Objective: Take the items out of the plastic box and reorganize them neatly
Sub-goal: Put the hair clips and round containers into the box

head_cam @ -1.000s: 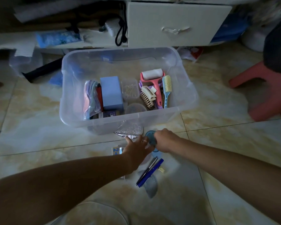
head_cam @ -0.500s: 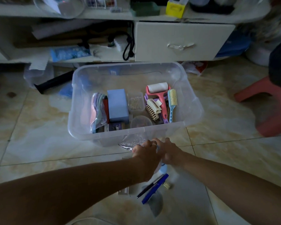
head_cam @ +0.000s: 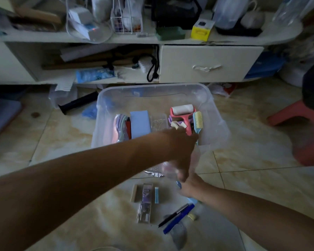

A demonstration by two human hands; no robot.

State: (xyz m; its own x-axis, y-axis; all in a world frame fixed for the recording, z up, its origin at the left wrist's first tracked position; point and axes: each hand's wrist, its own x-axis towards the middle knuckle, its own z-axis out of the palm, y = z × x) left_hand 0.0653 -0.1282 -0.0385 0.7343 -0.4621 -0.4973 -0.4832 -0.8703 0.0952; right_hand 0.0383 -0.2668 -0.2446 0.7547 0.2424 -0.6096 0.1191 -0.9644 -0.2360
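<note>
Plastics, foil and polished tile in front of you

You are looking at a plastic box (head_cam: 214, 113) that is showing clear, smooth, slightly cloudy walls, sitting on a floor (head_cam: 252, 178) of glossy marbled tile that is catching soft reflections. Inside, a lint roller (head_cam: 184, 115) is showing a smooth coral plastic frame around a matt white paper roll, beside a brush (head_cam: 198, 122) with a light blue plastic handle and pale bristles. A crinkled silver foil packet (head_cam: 153, 173) is glinting on the tile. The pens (head_cam: 178, 217) are looking like glossy plastic. The drawer front (head_cam: 207, 64) behind is appearing painted, matt cream.
</note>
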